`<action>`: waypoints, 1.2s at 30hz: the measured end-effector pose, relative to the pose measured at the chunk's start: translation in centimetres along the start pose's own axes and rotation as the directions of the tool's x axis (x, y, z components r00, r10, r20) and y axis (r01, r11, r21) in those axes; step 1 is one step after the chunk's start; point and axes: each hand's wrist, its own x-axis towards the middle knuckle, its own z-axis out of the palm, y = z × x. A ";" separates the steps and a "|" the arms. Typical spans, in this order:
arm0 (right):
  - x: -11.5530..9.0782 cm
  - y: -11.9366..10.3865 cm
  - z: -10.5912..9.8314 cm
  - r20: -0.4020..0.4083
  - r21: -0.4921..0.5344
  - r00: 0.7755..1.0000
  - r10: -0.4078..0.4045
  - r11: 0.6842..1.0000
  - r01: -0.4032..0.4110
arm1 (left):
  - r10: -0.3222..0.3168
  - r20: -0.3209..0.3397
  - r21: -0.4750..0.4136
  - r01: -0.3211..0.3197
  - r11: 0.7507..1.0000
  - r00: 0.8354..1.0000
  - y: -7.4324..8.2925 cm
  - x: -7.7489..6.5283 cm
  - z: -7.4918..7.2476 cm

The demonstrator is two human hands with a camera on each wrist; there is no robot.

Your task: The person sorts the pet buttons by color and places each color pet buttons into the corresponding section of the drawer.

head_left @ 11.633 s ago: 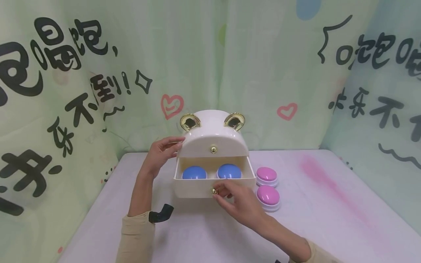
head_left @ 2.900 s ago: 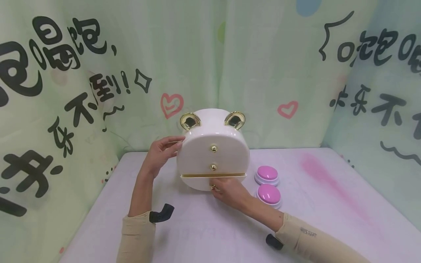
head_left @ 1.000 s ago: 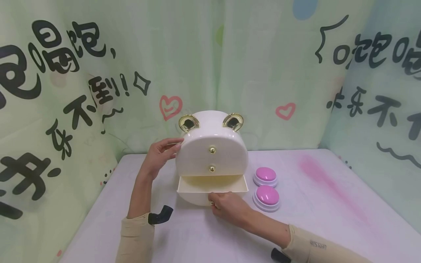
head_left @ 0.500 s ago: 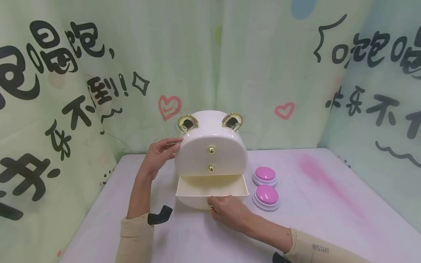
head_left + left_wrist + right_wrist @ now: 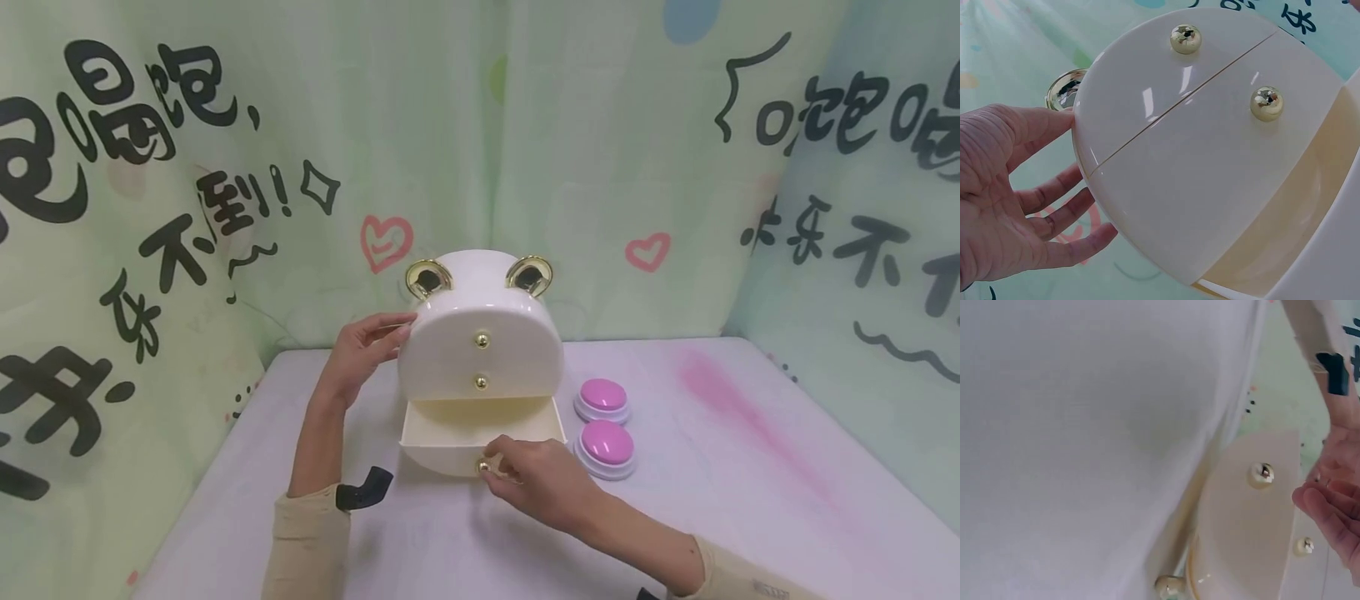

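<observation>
A white frog-shaped drawer box (image 5: 442,367) with gold-ringed eyes stands on the table. Its bottom drawer (image 5: 480,419) is pulled out toward me, bare inside; the two upper drawer fronts are closed. My left hand (image 5: 358,358) rests its nearly straight fingertips on the box's left side, thumb at the front edge in the left wrist view. My right hand (image 5: 551,483) is right at the bottom drawer's gold knob (image 5: 483,466), thumb and forefinger spread loosely beside it. In the right wrist view, a gap shows between its fingers (image 5: 1325,515) and that knob (image 5: 1262,475).
Two round buttons with white bases stand right of the box, one pink dome (image 5: 603,394) behind the other pink dome (image 5: 607,442). The white table (image 5: 712,500) bears a pink smear (image 5: 742,417) on the right. Lettered green curtains (image 5: 585,167) enclose the back and sides.
Earlier the middle drawer stood out with two blue-domed buttons inside; now it is closed. The bottom drawer has slid toward me, and my right fingers have loosened from its knob. My left hand stays put.
</observation>
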 end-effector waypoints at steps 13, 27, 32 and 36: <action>-1.0 1.8 -3.4 -0.234 0.065 0.970 0.070 0.996 -0.057 | -0.001 0.006 -0.009 0.002 1.000 1.000 0.1 0.1 0.0; -3.5 5.3 -6.0 -0.261 0.012 0.884 0.387 0.917 -0.398 | -0.001 0.006 -0.014 0.001 1.000 1.000 0.0 0.0 -0.1; -4.3 5.9 -6.3 -0.154 0.029 0.833 0.532 0.845 -0.534 | 0.000 0.006 -0.015 0.000 1.000 1.000 0.0 -0.1 -0.1; -5.1 6.5 -6.3 -0.048 0.005 0.791 0.610 0.792 -0.610 | 0.005 0.008 -0.016 -0.005 1.000 1.000 0.1 -0.1 -0.1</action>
